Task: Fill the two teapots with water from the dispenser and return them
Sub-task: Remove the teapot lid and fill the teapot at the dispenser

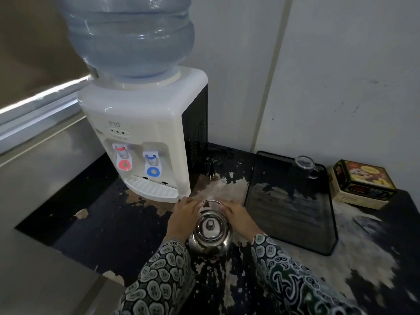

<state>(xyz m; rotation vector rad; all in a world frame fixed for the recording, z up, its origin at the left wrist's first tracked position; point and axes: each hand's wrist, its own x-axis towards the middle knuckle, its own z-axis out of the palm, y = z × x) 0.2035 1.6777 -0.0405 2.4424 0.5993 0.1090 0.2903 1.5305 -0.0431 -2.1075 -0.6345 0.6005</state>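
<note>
Here the shiny teapot (210, 233) sits on the worn black counter (109, 226), lid on, a little in front of the dispenser (145, 137). The left hand (183, 220) and right hand (238, 218) cup its sides, fingers loosely curved, likely to steady it.

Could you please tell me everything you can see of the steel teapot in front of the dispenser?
The teapot is shiny, rounded polished metal, upright on the worn black countertop. Its domed lid is on, with a small knob. A thin wire handle arches at its far side. The left hand and right hand flank it, fingers at the handle.
</note>
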